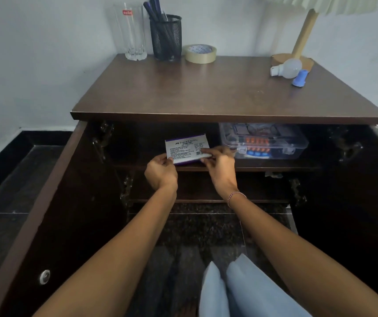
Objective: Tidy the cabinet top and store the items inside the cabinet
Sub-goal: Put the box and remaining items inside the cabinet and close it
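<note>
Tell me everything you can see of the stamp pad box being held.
The stamp pad box is flat and rectangular: white printed face with Faber-Castell branding, small text, a barcode, purple edges. It tilts face-up over the front of the upper shelf, inside the open cabinet. The left hand pinches its lower left corner, the right hand its lower right edge.

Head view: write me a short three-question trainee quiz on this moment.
1. True or false: a clear plastic box sits on the inner shelf, right of the stamp pad box.
2. How many hands hold the stamp pad box? A none, B one, C two.
3. Fill in: the bulb lies on the cabinet top beside the ___ base.
Key: 1 true; 2 C, left hand and right hand; 3 lamp.
</note>
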`<action>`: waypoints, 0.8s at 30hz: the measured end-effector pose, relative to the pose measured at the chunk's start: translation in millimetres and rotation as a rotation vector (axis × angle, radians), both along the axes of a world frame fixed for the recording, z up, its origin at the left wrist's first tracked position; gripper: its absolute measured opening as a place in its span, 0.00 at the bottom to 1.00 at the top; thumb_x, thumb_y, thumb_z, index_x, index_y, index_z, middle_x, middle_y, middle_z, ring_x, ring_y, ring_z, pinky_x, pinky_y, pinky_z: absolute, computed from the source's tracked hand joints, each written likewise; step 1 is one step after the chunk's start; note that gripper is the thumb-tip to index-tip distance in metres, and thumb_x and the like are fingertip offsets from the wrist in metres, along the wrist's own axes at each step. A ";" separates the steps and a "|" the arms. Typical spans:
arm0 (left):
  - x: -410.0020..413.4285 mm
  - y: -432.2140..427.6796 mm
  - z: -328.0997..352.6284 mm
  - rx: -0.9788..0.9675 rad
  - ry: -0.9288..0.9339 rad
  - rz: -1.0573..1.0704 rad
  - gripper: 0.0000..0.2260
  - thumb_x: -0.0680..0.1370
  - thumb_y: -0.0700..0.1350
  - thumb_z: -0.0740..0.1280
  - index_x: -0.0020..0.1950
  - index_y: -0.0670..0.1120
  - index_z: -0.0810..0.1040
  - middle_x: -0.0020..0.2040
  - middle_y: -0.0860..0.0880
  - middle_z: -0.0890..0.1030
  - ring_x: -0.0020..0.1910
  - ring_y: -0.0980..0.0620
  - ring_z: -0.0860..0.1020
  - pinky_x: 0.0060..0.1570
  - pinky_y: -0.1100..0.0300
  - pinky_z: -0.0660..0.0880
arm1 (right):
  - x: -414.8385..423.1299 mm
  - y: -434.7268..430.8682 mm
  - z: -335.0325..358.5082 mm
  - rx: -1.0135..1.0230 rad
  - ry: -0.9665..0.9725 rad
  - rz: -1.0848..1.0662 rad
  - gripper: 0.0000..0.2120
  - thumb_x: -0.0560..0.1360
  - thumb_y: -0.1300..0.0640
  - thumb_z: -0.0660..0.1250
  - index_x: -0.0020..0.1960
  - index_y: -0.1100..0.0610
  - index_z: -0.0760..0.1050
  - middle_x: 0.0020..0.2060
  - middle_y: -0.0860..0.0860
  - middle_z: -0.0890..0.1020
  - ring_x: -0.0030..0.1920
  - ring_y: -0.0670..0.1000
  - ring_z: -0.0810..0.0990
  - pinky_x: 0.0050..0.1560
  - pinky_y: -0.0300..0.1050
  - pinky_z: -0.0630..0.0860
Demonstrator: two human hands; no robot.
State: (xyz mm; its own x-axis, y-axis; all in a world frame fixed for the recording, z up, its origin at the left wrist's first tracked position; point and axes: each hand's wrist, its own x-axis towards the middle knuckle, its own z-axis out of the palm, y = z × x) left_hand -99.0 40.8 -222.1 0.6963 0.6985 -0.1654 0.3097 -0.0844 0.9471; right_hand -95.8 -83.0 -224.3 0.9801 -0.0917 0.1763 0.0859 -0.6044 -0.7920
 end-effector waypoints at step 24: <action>9.9 -10.1 32.6 0.818 0.113 -0.378 0.15 0.76 0.41 0.66 0.63 0.42 0.75 0.64 0.42 0.72 0.63 0.44 0.71 0.59 0.53 0.73 | 0.4 13.4 8.5 -0.584 -0.048 0.126 0.27 0.76 0.66 0.62 0.73 0.59 0.61 0.71 0.59 0.63 0.70 0.58 0.64 0.68 0.48 0.68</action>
State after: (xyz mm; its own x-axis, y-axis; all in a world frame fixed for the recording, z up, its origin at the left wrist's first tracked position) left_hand -89.1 30.7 -189.4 0.9128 0.3558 0.2007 0.2119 -0.8324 0.5121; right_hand -95.4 -69.6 -215.8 0.9667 0.1503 0.2069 0.2129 -0.9214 -0.3253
